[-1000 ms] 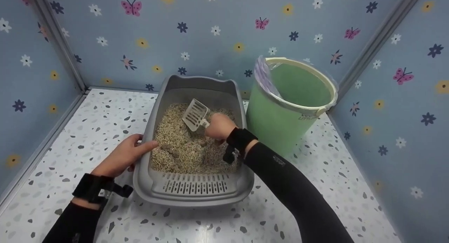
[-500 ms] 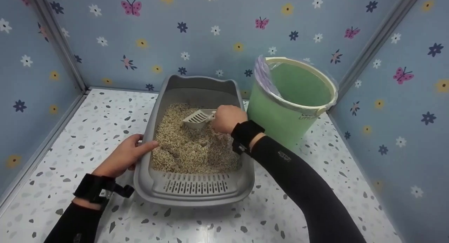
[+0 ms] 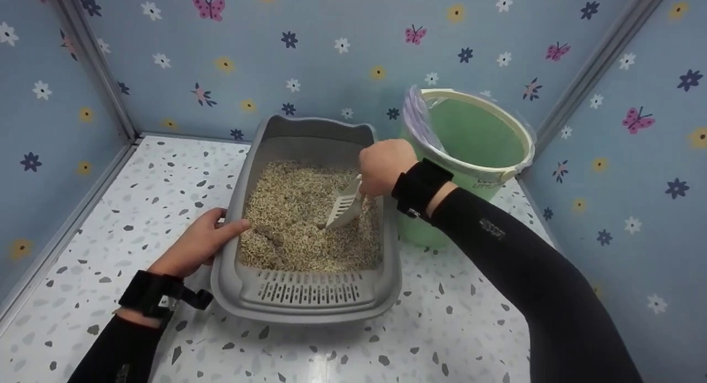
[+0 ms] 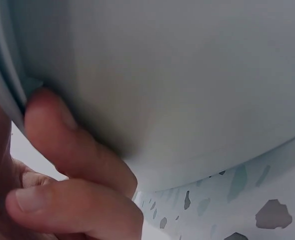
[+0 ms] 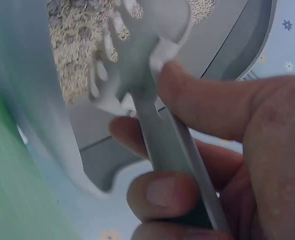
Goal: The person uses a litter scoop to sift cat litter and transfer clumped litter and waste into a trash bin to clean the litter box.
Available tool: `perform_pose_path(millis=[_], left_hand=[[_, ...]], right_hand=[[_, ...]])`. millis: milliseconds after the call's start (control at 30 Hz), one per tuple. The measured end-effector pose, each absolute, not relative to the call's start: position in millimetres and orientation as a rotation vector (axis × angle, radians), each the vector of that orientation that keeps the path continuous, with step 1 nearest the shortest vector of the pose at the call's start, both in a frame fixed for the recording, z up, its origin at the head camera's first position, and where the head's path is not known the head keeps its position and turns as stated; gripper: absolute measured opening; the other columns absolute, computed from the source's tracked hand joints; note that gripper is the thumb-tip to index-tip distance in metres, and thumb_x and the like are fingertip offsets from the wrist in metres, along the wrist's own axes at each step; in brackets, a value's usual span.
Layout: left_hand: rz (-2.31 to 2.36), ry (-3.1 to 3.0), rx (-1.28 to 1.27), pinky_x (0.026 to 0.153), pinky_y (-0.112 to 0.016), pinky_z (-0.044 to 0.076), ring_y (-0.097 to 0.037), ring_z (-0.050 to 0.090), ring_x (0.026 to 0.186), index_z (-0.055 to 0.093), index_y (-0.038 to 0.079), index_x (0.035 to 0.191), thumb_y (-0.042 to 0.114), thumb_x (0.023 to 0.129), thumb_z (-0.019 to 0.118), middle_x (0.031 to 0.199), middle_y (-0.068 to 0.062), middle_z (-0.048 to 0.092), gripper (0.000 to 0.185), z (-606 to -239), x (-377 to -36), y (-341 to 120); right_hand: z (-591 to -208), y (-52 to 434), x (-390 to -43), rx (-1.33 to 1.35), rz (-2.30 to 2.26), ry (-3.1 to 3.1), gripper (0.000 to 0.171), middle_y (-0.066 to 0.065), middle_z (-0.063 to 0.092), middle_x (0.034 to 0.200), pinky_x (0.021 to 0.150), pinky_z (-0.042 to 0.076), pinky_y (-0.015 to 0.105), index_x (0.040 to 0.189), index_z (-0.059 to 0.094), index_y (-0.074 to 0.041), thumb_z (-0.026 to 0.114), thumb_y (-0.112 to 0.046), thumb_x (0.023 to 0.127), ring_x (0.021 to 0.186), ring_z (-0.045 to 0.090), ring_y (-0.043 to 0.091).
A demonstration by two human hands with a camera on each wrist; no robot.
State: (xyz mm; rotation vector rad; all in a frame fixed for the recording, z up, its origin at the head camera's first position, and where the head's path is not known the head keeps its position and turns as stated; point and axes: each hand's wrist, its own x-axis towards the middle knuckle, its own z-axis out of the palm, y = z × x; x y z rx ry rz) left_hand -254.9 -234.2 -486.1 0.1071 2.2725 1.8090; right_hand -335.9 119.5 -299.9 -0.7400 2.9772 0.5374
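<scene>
A grey litter tray (image 3: 309, 305) filled with beige pellets (image 3: 293, 206) sits in the middle of the speckled floor. My left hand (image 3: 201, 242) grips the tray's left rim, thumb over the edge, with the fingers (image 4: 72, 150) curled under the tray wall (image 4: 187, 75). My right hand (image 3: 384, 167) grips the handle of a pale slotted scoop (image 3: 343, 209), which points down into the pellets at the tray's right side. In the right wrist view the scoop (image 5: 137, 55) is seen from behind, its handle between thumb and fingers (image 5: 202, 105). Darker clumps (image 3: 270, 236) lie near the left front.
A green bucket (image 3: 469, 145) with a cream rim and a clear liner stands just right of the tray, close behind my right wrist. Blue flowered walls close in on three sides. White speckled floor (image 3: 110, 206) spreads left of and in front of the tray.
My right hand has lifted and moved right toward the bucket side, turning the scoop from lying flat near the tray's back to pointing steeply down into the pellets. The left hand stayed put.
</scene>
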Motion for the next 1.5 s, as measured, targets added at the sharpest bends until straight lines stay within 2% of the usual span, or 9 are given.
perform_pose_path(millis=[133, 400, 633, 800, 933, 1200, 1500], left_hand=[[1.803, 2.281, 0.106, 0.056, -0.035, 0.063, -0.02, 0.071, 0.072, 0.038, -0.009, 0.152, 0.045, 0.112, 0.068, 0.102, -0.017, 0.064, 0.074, -485.2, -255.7, -234.7], [1.785, 2.296, 0.11, 0.057, -0.034, 0.063, -0.021, 0.07, 0.073, 0.039, -0.009, 0.151, 0.048, 0.111, 0.069, 0.103, -0.018, 0.064, 0.075, -483.6, -255.4, -235.4], [1.8, 2.292, 0.114, 0.058, -0.036, 0.064, -0.021, 0.071, 0.073, 0.039, -0.01, 0.153, 0.047, 0.111, 0.07, 0.105, -0.02, 0.064, 0.077, -484.5, -255.5, -235.8], [1.805, 2.289, 0.11, 0.059, -0.036, 0.064, -0.021, 0.07, 0.074, 0.038, -0.009, 0.152, 0.046, 0.111, 0.069, 0.106, -0.019, 0.063, 0.076, -486.5, -256.3, -234.9], [1.799, 2.3, 0.104, 0.053, -0.031, 0.059, -0.019, 0.067, 0.069, 0.041, -0.009, 0.149, 0.047, 0.111, 0.07, 0.101, -0.018, 0.063, 0.073, -486.6, -254.4, -233.5], [1.768, 2.316, 0.129, 0.051, -0.03, 0.057, -0.018, 0.067, 0.068, 0.041, -0.008, 0.149, 0.05, 0.111, 0.069, 0.097, -0.016, 0.066, 0.074, -484.1, -254.9, -231.7], [1.743, 2.327, 0.109, 0.052, -0.031, 0.057, -0.019, 0.067, 0.068, 0.042, -0.006, 0.145, 0.055, 0.109, 0.07, 0.098, -0.016, 0.065, 0.077, -485.7, -253.1, -233.6]], right_hand=[[-292.0, 122.4, -331.7, -0.848, 0.676, 2.922, 0.037, -0.003, 0.04, 0.064, 0.055, 0.05, 0.049, 0.066, 0.039, -0.02, 0.07, -0.017, 0.085, 0.061, 0.049, 0.021], [-294.8, 122.1, -328.7, -0.9, 0.895, 2.878, 0.036, -0.002, 0.042, 0.061, 0.056, 0.055, 0.051, 0.066, 0.044, -0.019, 0.069, -0.018, 0.092, 0.058, 0.05, 0.021], [-299.0, 105.1, -328.9, -0.881, 1.088, 2.868, 0.04, -0.004, 0.036, 0.061, 0.046, 0.035, 0.039, 0.066, 0.04, -0.019, 0.061, -0.016, 0.1, 0.054, 0.04, 0.017], [-298.6, 96.2, -326.9, -0.872, 1.181, 2.826, 0.047, -0.004, 0.026, 0.062, 0.049, 0.026, 0.035, 0.066, 0.031, -0.019, 0.056, -0.013, 0.105, 0.054, 0.029, 0.015], [-301.2, 91.7, -327.5, -0.858, 1.199, 2.775, 0.049, -0.003, 0.023, 0.062, 0.053, 0.022, 0.033, 0.066, 0.029, -0.018, 0.054, -0.015, 0.108, 0.056, 0.025, 0.014], [-307.2, 95.4, -332.8, -0.846, 1.177, 2.683, 0.051, -0.003, 0.029, 0.059, 0.051, 0.024, 0.034, 0.067, 0.036, -0.019, 0.054, -0.029, 0.113, 0.053, 0.029, 0.014], [-315.2, 93.4, -335.6, -0.849, 1.187, 2.692, 0.048, -0.004, 0.03, 0.061, 0.051, 0.027, 0.035, 0.066, 0.034, -0.019, 0.056, -0.021, 0.109, 0.055, 0.031, 0.015]])
